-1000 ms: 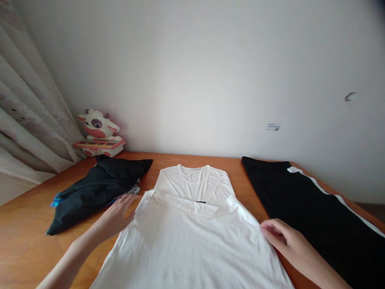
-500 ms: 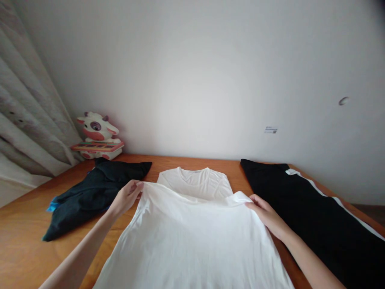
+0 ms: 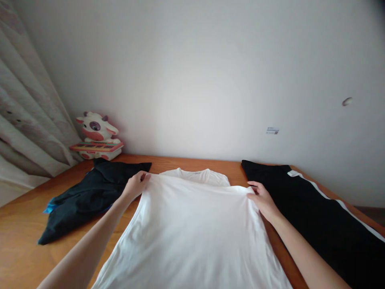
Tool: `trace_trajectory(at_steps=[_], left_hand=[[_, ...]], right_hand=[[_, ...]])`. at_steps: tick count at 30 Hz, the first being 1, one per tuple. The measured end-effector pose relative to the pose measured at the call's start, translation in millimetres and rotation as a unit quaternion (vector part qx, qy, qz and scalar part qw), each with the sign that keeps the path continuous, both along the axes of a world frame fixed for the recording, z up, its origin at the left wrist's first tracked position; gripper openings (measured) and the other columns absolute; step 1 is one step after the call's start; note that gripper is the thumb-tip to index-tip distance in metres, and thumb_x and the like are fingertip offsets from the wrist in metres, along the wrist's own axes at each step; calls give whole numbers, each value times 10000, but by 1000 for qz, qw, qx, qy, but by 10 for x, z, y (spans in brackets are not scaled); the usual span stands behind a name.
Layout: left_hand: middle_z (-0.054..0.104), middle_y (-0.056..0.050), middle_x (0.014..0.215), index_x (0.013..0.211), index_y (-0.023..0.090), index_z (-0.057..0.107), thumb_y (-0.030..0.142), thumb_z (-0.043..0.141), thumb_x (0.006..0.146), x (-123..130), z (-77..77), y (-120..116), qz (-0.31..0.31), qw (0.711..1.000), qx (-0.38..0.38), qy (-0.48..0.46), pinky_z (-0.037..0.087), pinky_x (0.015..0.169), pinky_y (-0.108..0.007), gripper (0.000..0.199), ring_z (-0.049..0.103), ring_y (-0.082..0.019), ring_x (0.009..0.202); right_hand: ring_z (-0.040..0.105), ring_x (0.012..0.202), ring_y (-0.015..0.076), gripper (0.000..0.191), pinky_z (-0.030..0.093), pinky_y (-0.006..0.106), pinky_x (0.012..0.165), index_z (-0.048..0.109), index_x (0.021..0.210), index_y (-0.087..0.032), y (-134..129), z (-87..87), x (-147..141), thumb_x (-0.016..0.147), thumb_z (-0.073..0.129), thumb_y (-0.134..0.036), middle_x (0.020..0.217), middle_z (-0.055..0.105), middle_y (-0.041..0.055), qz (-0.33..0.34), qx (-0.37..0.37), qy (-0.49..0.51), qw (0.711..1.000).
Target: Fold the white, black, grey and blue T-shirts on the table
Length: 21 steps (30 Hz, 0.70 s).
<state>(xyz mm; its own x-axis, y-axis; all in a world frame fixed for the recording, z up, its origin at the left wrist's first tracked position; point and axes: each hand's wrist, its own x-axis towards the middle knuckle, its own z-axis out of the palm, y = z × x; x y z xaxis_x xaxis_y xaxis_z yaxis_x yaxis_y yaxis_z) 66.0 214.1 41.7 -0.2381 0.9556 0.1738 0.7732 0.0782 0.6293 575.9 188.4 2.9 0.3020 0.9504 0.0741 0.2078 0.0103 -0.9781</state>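
Observation:
A white shirt (image 3: 195,228) is stretched between my hands, its far edge lifted and nearly straight. My left hand (image 3: 137,185) pinches the far left corner of the fabric. At the far right corner, my right hand (image 3: 262,198) grips the cloth between thumb and fingers. Behind the raised edge, the neckline part of white fabric (image 3: 216,177) lies on the wooden table (image 3: 168,161); the lifted cloth hides the rest of it, and I cannot tell whether both are one garment.
A dark garment (image 3: 90,192) with a bit of blue lies on the left. Black clothing (image 3: 303,212) with a white stripe covers the right side. A cow toy (image 3: 98,138) with a keyboard stands at the back left, beside a curtain (image 3: 30,104). A wall rises behind.
Both hands have moved up and slightly away, raising the far edge. The fold at the right corner has straightened, and the cloth now covers more of the white fabric behind.

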Motion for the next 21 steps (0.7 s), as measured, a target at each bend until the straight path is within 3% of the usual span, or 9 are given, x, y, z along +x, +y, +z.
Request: trace_trajectory(at_steps=[4,8,12,17,21], left_hand=[[653,9,558,706,226,664,278,619,781,41,-107,125,-24,998,-50,-14,477,654,-247,102,685,-200,623],[722,-2,687,885,217,679,348,597,854,-17,-77,331,1,998,-30,-58,518,619,-239,157,721,-197,648],[741,-31,815,940,196,665,332,655,841,-74,-41,604,34,996,1,-87,544,640,-238,168,739,-193,707],[713,-19,759,890,196,651,241,742,764,-23,-192,819,48,993,16,-110,569,657,-246,161,726,-185,697],[720,-14,796,911,204,655,211,730,766,7,-251,1004,55,991,33,-114,578,710,-241,163,731,-174,755]], right_hand=[[713,826,251,380,535,345,780,671,889,-211,149,-119,38,515,656,-147,842,737,45,58,-94,-87,990],[715,878,242,243,527,322,807,692,874,-206,364,48,85,634,662,-227,912,761,49,55,-29,-171,983],[683,785,197,118,478,266,694,637,875,-210,662,206,48,765,621,-254,853,727,39,17,-10,-349,937],[572,594,174,87,331,256,571,575,824,-223,867,104,-71,793,615,-152,640,598,-12,27,-25,-432,901],[628,757,175,188,372,255,657,603,858,-227,1022,90,-88,858,502,-67,822,668,23,65,13,-472,879]])
